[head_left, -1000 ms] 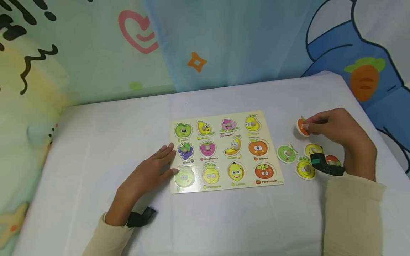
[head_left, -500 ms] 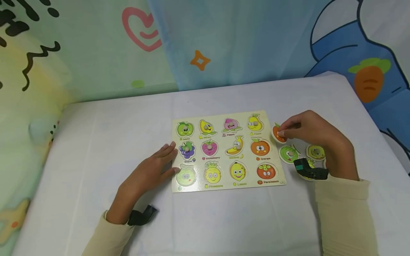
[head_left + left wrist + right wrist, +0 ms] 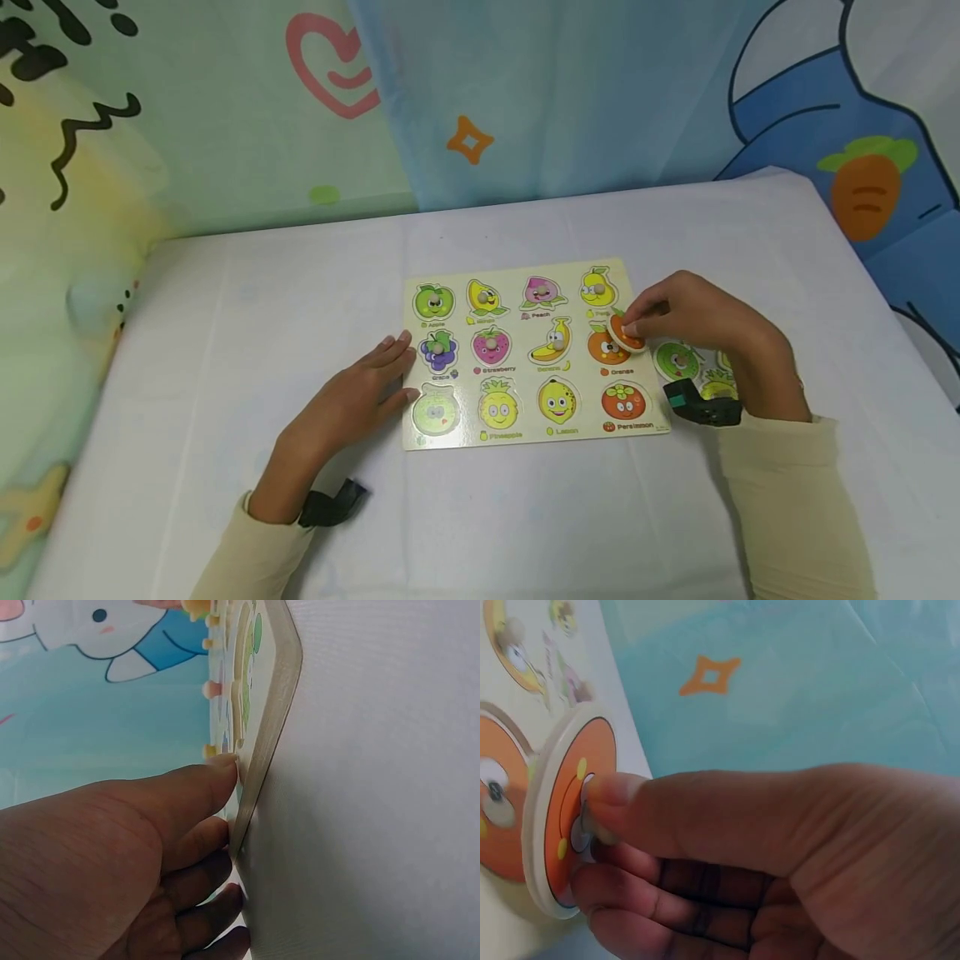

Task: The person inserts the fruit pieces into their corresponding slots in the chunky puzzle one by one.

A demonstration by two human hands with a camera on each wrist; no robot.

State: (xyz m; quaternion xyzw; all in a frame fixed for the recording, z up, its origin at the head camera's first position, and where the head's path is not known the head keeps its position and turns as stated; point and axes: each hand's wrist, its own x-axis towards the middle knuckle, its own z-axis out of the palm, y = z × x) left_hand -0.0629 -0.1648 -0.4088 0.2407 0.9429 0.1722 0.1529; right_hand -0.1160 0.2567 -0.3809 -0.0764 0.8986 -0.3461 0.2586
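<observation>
My right hand pinches the small knob of an orange puzzle piece between thumb and fingers. The piece is tilted, over the orange-shaped recess at the right of the puzzle board; a gap shows between them in the right wrist view. My left hand lies at the board's left edge, fingers stretched out, its thumb touching the rim in the left wrist view. Knobbed pieces such as the strawberry and banana sit in the upper two rows. The bottom row shows printed fruit without knobs.
Right of the board lie loose pieces, a green one and a pineapple, partly hidden by my right wrist and its black camera. A white cloth covers the table. A printed curtain hangs behind.
My right hand has carried the orange piece leftward, from beyond the loose pieces to above the board's right side. My left hand has stayed at the board's left edge.
</observation>
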